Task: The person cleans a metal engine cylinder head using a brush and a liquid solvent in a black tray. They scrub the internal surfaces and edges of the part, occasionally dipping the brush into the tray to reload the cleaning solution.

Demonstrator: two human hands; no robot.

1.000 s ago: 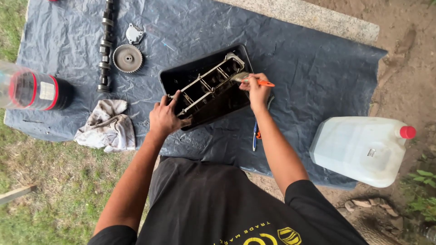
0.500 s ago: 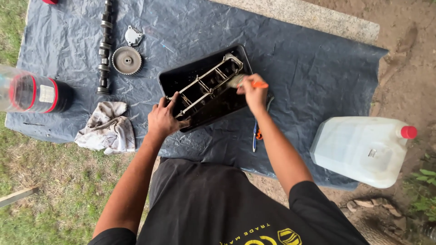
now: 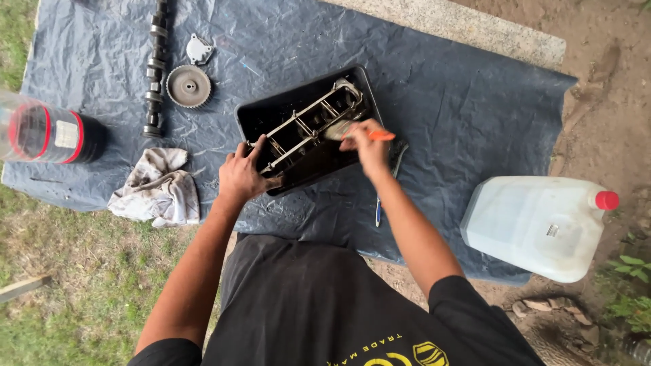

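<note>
Metal frame [image 3: 308, 129] is lying diagonally in the black tray [image 3: 252, 118], mid-tarp. Right hand [image 3: 366, 146] is clamped on an orange-handled brush [image 3: 363, 132], bristles working the frame's right end. It has shifted slightly down along the frame in the last second, so scrubbing is moving along the part. Left hand [image 3: 241, 176] is still gripping the tray's near-left edge, steadying it. Blue tarp [image 3: 461, 102] is covering grass and dirt outdoors. On it: camshaft [image 3: 156, 68], gear [image 3: 188, 86], rag [image 3: 157, 190], dark jar [image 3: 47, 133]. White jug [image 3: 539, 227] sitting right.
</note>
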